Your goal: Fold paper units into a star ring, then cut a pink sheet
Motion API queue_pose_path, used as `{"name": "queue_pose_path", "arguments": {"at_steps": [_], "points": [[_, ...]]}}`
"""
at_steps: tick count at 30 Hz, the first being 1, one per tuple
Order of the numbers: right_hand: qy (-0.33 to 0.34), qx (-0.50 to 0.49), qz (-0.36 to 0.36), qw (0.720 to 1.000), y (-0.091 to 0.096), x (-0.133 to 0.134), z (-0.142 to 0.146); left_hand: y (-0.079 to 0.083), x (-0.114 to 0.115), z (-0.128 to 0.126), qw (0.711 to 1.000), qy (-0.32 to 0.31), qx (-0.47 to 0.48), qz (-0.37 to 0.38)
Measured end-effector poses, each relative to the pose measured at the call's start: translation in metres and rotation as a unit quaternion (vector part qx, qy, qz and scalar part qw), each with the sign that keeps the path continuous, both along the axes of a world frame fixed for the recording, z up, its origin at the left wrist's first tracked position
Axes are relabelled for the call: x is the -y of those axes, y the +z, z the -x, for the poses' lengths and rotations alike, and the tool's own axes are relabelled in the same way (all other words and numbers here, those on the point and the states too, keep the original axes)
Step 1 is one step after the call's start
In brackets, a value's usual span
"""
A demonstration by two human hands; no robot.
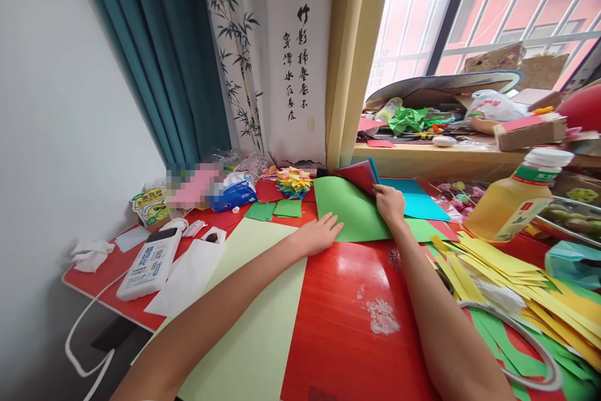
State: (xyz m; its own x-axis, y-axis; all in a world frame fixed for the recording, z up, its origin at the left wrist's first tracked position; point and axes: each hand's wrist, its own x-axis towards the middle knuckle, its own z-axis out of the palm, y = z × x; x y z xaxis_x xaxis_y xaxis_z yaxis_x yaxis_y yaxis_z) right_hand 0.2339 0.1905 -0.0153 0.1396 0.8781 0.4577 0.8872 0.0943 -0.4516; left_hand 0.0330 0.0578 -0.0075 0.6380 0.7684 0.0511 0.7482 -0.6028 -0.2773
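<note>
My left hand (319,233) lies flat with its fingers stretched out, the fingertips at the left lower edge of a green paper sheet (347,210). My right hand (389,204) is closed on the raised edge of some coloured paper sheets (359,174), with dark red and blue showing. These sheets tilt up above the green sheet, which curves slightly. A bright blue sheet (420,199) lies behind my right hand. Under my left forearm rests a large pale green sheet (263,282). Small green paper squares (287,208) and a multicoloured folded-paper ball (293,182) sit beyond my left hand.
On the red table (347,326), yellow paper strips (507,263), a grey ring (554,370) and a juice bottle (511,201) stand to the right. A white power bank (150,266) with a cable and a blue tissue pack (235,194) are left. The windowsill (404,154) is cluttered.
</note>
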Motion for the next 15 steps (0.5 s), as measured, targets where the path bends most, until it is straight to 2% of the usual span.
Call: {"name": "queue_pose_path", "arguments": {"at_steps": [3, 6, 11, 15], "points": [[0.001, 0.006, -0.005, 1.000, 0.004, 0.000, -0.001, -0.002, -0.008, 0.001, 0.999, 0.007, 0.017, -0.044], [0.002, 0.015, -0.010, 1.000, 0.006, 0.000, -0.001, -0.003, -0.011, -0.006, 0.998, -0.009, 0.033, -0.056], [0.005, 0.032, -0.011, 0.999, 0.010, 0.002, 0.001, -0.005, -0.019, -0.019, 0.993, -0.047, -0.015, -0.103], [0.005, 0.047, -0.012, 0.999, 0.012, 0.004, 0.002, -0.005, -0.027, -0.024, 0.993, -0.052, -0.032, -0.098]]}}
